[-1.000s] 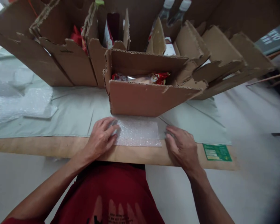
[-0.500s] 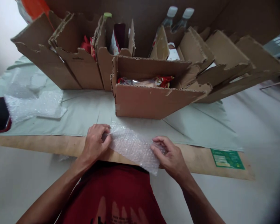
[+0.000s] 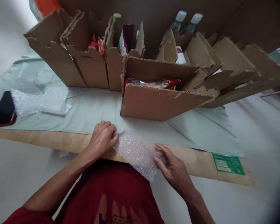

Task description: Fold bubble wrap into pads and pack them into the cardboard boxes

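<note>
A strip of clear bubble wrap (image 3: 137, 152) slants across the table's front edge, its lower right end hanging over my red shirt. At its upper left end my left hand (image 3: 104, 137) is closed, pinching the corner between thumb and curled fingers. My right hand (image 3: 174, 165) has the strip's right edge between its thumb and fingers, which curve loosely round it. Just beyond the strip stands a cardboard holder (image 3: 158, 102) with red and clear packets (image 3: 154, 84) inside.
More bubble wrap (image 3: 40, 99) lies left, beside a dark phone (image 3: 4, 109). Several cardboard holders (image 3: 95, 70) line the back, with clear bottles (image 3: 189, 28) behind. A green card (image 3: 228, 164) lies on the wooden edge (image 3: 196, 158) at right. Pale green cloth (image 3: 91, 109) covers the table.
The view has shifted, so the boxes appear farther right. Both hands and the bubble wrap sit slightly right and the right hand lower in view. Both hands remain at the wrap.
</note>
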`<state>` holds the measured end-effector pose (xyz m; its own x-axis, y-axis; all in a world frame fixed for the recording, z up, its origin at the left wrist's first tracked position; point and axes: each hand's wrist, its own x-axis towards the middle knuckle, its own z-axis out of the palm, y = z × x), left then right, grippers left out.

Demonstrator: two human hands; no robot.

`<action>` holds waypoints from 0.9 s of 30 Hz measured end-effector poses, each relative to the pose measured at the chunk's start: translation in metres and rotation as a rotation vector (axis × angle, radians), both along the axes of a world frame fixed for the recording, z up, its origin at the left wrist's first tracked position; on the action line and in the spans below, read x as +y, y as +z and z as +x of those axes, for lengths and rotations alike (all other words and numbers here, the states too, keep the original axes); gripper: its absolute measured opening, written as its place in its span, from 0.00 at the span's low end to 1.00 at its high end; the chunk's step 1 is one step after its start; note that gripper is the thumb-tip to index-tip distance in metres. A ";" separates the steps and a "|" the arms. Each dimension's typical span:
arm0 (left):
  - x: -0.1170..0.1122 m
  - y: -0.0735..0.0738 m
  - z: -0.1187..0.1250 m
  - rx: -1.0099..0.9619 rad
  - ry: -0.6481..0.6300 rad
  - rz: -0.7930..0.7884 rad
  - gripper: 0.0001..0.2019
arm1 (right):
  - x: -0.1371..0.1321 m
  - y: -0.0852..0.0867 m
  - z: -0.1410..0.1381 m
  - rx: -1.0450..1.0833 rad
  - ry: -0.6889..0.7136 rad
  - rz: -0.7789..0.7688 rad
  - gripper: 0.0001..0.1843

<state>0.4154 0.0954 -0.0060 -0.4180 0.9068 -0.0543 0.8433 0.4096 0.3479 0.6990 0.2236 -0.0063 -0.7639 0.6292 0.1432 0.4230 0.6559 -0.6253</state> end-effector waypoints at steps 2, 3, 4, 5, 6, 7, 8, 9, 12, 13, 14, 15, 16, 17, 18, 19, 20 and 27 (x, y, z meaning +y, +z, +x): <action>-0.009 0.007 -0.010 -0.068 0.025 0.070 0.02 | -0.004 0.006 -0.004 -0.009 0.044 -0.111 0.22; -0.012 0.011 -0.017 -0.105 0.040 0.102 0.02 | -0.006 0.008 -0.010 0.000 0.076 -0.178 0.23; -0.013 0.016 -0.026 -0.129 0.053 0.132 0.05 | -0.010 0.010 -0.018 0.013 0.114 -0.252 0.23; -0.011 0.021 -0.036 -0.132 0.059 0.154 0.10 | -0.014 0.012 -0.029 0.025 0.156 -0.332 0.23; -0.006 0.024 -0.046 -0.111 0.058 0.168 0.15 | -0.019 0.012 -0.042 0.034 0.193 -0.414 0.23; -0.001 0.026 -0.055 -0.065 0.054 0.176 0.20 | -0.025 0.011 -0.056 0.044 0.219 -0.489 0.23; 0.005 0.027 -0.064 -0.005 0.056 0.180 0.24 | -0.031 0.009 -0.070 0.058 0.226 -0.553 0.22; 0.010 0.026 -0.071 0.054 0.062 0.186 0.27 | -0.037 0.006 -0.082 0.072 0.214 -0.609 0.21; 0.000 0.019 -0.076 0.114 0.023 0.286 0.27 | -0.047 -0.002 -0.108 0.099 0.126 -0.768 0.18; -0.012 0.017 -0.072 0.073 -0.036 0.337 0.26 | -0.048 -0.003 -0.112 0.094 0.101 -0.830 0.18; -0.029 0.015 -0.066 0.005 -0.113 0.376 0.26 | -0.047 -0.003 -0.113 0.084 0.084 -0.888 0.18; -0.048 0.015 -0.057 -0.078 -0.196 0.409 0.28 | -0.045 -0.002 -0.113 0.072 0.075 -0.933 0.18; -0.067 0.014 -0.047 -0.176 -0.256 0.379 0.31 | -0.043 -0.001 -0.113 0.062 0.070 -0.963 0.18; -0.084 0.014 -0.037 -0.234 -0.280 0.335 0.33 | -0.040 0.000 -0.113 0.051 0.069 -0.983 0.19; -0.097 0.013 -0.026 -0.253 -0.293 0.314 0.34 | -0.038 0.002 -0.112 0.042 0.070 -0.996 0.19; -0.107 0.011 -0.016 -0.251 -0.295 0.300 0.35 | -0.035 0.003 -0.113 0.033 0.070 -1.010 0.20; -0.111 0.008 -0.007 -0.228 -0.285 0.315 0.35 | -0.033 0.004 -0.114 0.023 0.069 -1.026 0.21; -0.072 -0.018 0.006 -0.187 0.150 0.560 0.11 | -0.035 -0.001 -0.111 0.116 0.086 -1.051 0.26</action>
